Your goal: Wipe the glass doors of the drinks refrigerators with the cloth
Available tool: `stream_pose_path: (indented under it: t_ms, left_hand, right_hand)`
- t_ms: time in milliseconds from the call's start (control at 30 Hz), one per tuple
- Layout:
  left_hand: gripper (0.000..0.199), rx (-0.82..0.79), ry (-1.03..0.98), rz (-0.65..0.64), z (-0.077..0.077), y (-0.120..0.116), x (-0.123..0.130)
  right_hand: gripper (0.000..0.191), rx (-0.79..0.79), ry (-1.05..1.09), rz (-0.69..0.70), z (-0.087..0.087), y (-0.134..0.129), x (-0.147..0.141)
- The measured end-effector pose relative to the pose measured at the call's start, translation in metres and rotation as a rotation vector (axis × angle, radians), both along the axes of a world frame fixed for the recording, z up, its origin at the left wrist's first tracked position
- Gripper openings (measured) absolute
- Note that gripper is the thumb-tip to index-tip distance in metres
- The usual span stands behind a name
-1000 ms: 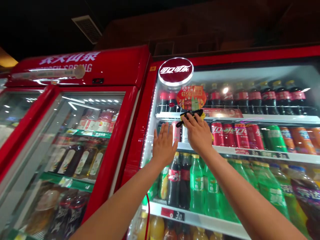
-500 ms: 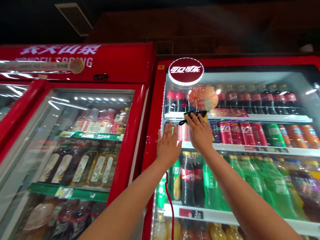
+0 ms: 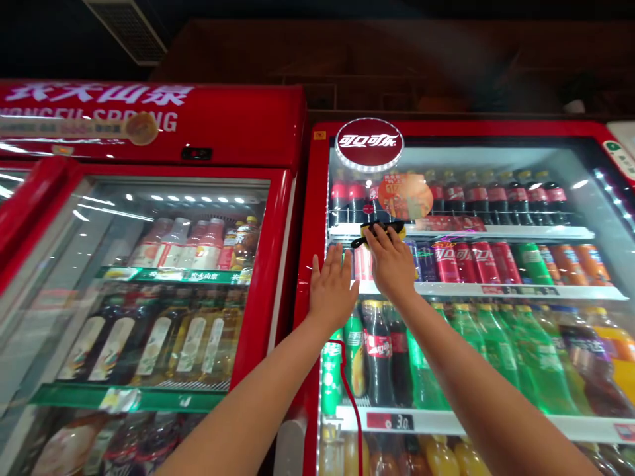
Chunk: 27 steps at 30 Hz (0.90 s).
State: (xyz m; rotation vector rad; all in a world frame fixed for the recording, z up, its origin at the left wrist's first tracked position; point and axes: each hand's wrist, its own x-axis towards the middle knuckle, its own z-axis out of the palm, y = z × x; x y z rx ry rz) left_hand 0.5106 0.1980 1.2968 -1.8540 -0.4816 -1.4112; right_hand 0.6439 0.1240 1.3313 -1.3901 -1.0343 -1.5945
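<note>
My left hand (image 3: pixel 331 289) lies flat with fingers spread on the left edge of the glass door of the red drinks fridge (image 3: pixel 308 264). Just right of it, my right hand (image 3: pixel 391 261) presses a black and yellow pad (image 3: pixel 403 230) against the glass, its fingers laid over the pad. A black loop sticks out at the pad's left. Above the pad, a round orange sticker (image 3: pixel 405 196) is on the glass, below the lit oval sign (image 3: pixel 370 145).
Behind the glass stand rows of bottles and cans (image 3: pixel 483 261). A second red fridge (image 3: pixel 248 125) with drinks is at the left. A red cord (image 3: pixel 351 393) hangs below my left hand. A ceiling vent (image 3: pixel 127 26) shows at the upper left.
The view has shifted a little, showing more at the right. My right hand and the pad have moved slightly left on the glass. My left hand stays at the door's edge.
</note>
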Motion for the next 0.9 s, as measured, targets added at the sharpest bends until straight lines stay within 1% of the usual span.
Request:
stream_pose_path:
  t_ms: [33, 100, 167, 200, 233, 267, 367, 433, 500, 600, 667, 733, 833, 867, 900]
  left_hand:
    - [0.063, -0.006, 0.003, 0.005, -0.001, 0.0, -0.001]
    - [0.064, -0.017, 0.009, 0.015, -0.005, 0.003, -0.004]
    - [0.064, -0.019, 0.012, 0.023, -0.008, 0.006, -0.008]
    - [0.064, -0.015, 0.013, 0.027, -0.009, 0.009, -0.011]
    - [0.064, -0.009, 0.011, 0.031, -0.009, 0.011, -0.013]
    - [0.064, -0.003, 0.006, 0.034, -0.008, 0.013, -0.015]
    - [0.064, 0.013, -0.015, 0.033, -0.006, 0.019, -0.021]
    - [0.064, 0.012, -0.026, 0.027, -0.006, 0.021, -0.024]
    - [0.063, -0.002, -0.031, 0.022, -0.009, 0.023, -0.027]
    - [0.064, -0.015, -0.031, 0.016, -0.018, 0.025, -0.032]
    - [0.066, -0.008, -0.028, 0.01, -0.024, 0.026, -0.035]
    - [0.067, 0.002, -0.027, 0.008, -0.026, 0.025, -0.038]
    - [0.067, -0.004, -0.025, 0.02, -0.025, 0.022, -0.04]
    - [0.067, -0.011, -0.025, 0.027, -0.025, 0.021, -0.041]
    - [0.066, -0.019, -0.026, 0.033, -0.026, 0.02, -0.042]
  right_hand:
    - [0.057, 0.042, 0.03, 0.01, -0.004, 0.001, 0.001]
    - [0.057, 0.098, 0.064, 0.031, -0.019, 0.004, 0.001]
    - [0.057, 0.089, 0.043, 0.057, -0.034, 0.01, -0.002]
    - [0.055, 0.076, 0.025, 0.071, -0.037, 0.014, -0.004]
    - [0.053, 0.063, 0.011, 0.085, -0.037, 0.017, -0.007]
    - [0.05, 0.053, 0.002, 0.1, -0.033, 0.021, -0.01]
    - [0.045, 0.043, 0.001, 0.134, -0.01, 0.027, -0.021]
    - [0.046, 0.016, -0.015, 0.132, -0.001, 0.025, -0.027]
    - [0.048, -0.063, -0.078, 0.111, -0.005, 0.019, -0.028]
    - [0.048, -0.219, -0.199, 0.076, -0.023, 0.004, -0.018]
    - [0.047, -0.238, -0.205, 0.067, -0.027, -0.003, -0.009]
    - [0.046, -0.183, -0.149, 0.077, -0.02, -0.002, -0.006]
    - [0.047, -0.103, -0.061, 0.091, -0.004, 0.013, -0.02]
    - [0.048, -0.099, -0.051, 0.091, -0.002, 0.018, -0.028]
    - [0.048, -0.11, -0.056, 0.09, -0.004, 0.022, -0.035]
